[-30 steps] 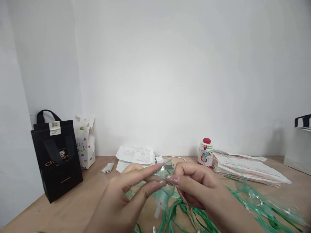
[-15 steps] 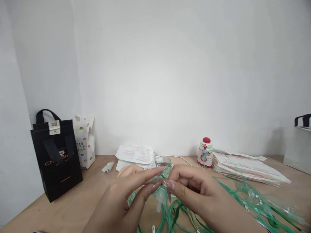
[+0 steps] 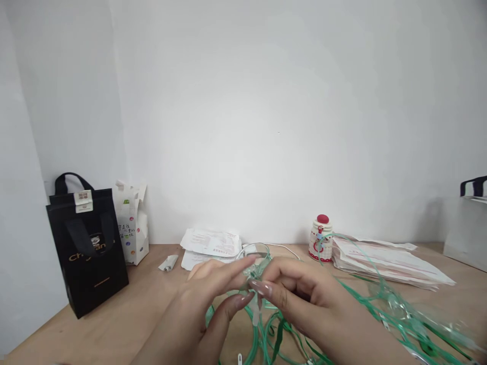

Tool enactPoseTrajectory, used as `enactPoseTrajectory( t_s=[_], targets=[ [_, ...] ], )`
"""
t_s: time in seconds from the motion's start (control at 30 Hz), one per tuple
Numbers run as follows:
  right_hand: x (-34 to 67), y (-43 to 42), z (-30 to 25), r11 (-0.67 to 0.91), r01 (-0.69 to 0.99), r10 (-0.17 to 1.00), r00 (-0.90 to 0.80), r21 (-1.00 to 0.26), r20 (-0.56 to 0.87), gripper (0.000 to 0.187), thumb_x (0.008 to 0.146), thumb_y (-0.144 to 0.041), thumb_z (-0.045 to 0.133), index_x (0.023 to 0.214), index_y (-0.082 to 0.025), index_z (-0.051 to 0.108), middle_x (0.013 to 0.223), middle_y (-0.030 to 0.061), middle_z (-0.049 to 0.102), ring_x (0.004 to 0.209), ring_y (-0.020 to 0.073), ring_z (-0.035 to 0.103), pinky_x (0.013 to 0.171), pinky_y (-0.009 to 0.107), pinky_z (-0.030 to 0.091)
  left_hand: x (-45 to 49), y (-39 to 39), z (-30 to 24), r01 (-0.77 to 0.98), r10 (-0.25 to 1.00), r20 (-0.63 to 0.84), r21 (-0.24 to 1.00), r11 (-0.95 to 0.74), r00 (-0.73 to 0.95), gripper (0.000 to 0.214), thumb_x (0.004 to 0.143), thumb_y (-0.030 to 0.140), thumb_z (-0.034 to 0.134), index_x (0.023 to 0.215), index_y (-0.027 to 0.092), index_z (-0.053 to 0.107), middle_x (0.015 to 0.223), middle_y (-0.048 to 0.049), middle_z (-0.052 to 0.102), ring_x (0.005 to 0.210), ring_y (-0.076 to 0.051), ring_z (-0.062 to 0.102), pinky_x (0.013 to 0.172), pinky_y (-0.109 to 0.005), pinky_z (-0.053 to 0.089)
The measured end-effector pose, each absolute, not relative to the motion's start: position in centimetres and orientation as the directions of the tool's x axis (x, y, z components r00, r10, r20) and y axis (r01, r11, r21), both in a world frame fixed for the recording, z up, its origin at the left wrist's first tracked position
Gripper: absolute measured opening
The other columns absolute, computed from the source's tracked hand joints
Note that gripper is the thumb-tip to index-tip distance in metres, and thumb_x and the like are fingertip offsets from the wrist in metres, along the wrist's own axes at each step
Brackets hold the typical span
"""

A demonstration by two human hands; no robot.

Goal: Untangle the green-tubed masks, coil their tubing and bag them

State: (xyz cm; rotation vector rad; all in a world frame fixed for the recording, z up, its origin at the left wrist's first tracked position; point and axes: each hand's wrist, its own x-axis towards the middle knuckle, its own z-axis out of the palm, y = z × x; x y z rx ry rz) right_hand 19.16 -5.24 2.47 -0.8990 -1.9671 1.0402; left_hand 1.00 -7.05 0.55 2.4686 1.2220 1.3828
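Observation:
A clear green plastic oxygen mask (image 3: 254, 270) is held up at the lower middle of the view, largely covered by fingers. My left hand (image 3: 207, 294) grips its left side, index finger across the top and thumb lower down. With thumb and bent fingers, my right hand (image 3: 304, 291) pinches the mask's right side near its base. A whitish translucent connector (image 3: 255, 315) points down below the fingertips. Under the hands, green tubing (image 3: 251, 349) and a green strap (image 3: 279, 337) lie coiled on the wooden table (image 3: 152, 324).
More green tubing and clear masks (image 3: 403, 309) lie at the right. Behind them is a stack of white paper packages (image 3: 388, 263), beside a white jar with a red top (image 3: 320, 238). Other wrappers (image 3: 211, 242) lie at the back. A black bag (image 3: 89, 253) stands left.
The connector below the mask has turned and now hangs straighter. My left thumb and index finger are spread a little wider; the right hand has barely shifted.

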Motion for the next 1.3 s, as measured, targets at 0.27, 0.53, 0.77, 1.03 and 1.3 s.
enactPoseTrajectory(
  t_s=[0.27,0.53,0.77,1.03,1.3],
  targets=[
    [18.5,-5.8,3.2,0.463,0.344,0.867,-0.364,-0.816,0.339,0.022,0.083,-0.031,0.051,0.063,-0.02,0.05,0.047,-0.0071,0.035,0.044,0.0087,0.033,0.042,0.023,0.024,1.6,-8.1,1.2,0.456,0.641,0.747,0.515,-0.726,0.177,0.03,0.089,0.028,0.041,0.11,0.033,0.06,0.09,-0.0003,0.068,0.088,-0.018,0.062,0.073,-0.027,0.051],
    [18.1,-5.8,2.7,0.308,0.234,0.869,-0.463,-0.922,0.173,0.023,0.081,-0.037,0.052,0.065,-0.021,0.048,0.043,-0.0085,0.038,0.035,0.0067,0.035,0.036,0.019,0.024,1.8,-7.2,1.3,0.602,0.746,0.598,0.49,-0.63,0.293,0.031,0.092,0.031,0.034,0.071,0.022,0.055,0.066,0.0005,0.057,0.065,-0.015,0.054,0.06,-0.024,0.042],
    [18.1,-5.6,2.4,0.346,0.256,0.857,-0.479,-0.902,0.193,0.022,0.073,-0.032,0.064,0.074,-0.022,0.045,0.051,-0.0098,0.033,0.048,0.0082,0.035,0.045,0.02,0.028,1.6,-7.3,1.2,0.68,0.607,0.726,0.268,-0.682,0.323,0.028,0.09,0.02,0.038,0.066,0.019,0.052,0.058,0.0027,0.053,0.056,-0.011,0.051,0.055,-0.022,0.039],
    [18.0,-5.7,2.9,0.446,0.396,0.834,-0.51,-0.803,0.211,0.021,0.087,-0.031,0.044,0.068,-0.021,0.044,0.053,-0.0058,0.047,0.046,0.0082,0.041,0.046,0.02,0.031,1.2,-6.7,1.2,0.752,0.497,0.845,0.193,-0.63,0.199,0.019,0.087,0.018,0.046,0.071,0.019,0.058,0.064,-0.0008,0.06,0.061,-0.014,0.056,0.06,-0.025,0.043],
    [18.0,-5.5,2.9,0.437,0.297,0.826,-0.506,-0.849,0.248,0.024,0.087,-0.034,0.046,0.067,-0.021,0.041,0.052,-0.0069,0.043,0.047,0.0077,0.039,0.045,0.02,0.029,1.3,-7.0,1.2,0.664,0.58,0.811,0.394,-0.636,0.075,0.023,0.086,0.022,0.048,0.065,0.019,0.058,0.058,0.0023,0.059,0.054,-0.011,0.056,0.052,-0.02,0.043]
  ],
)
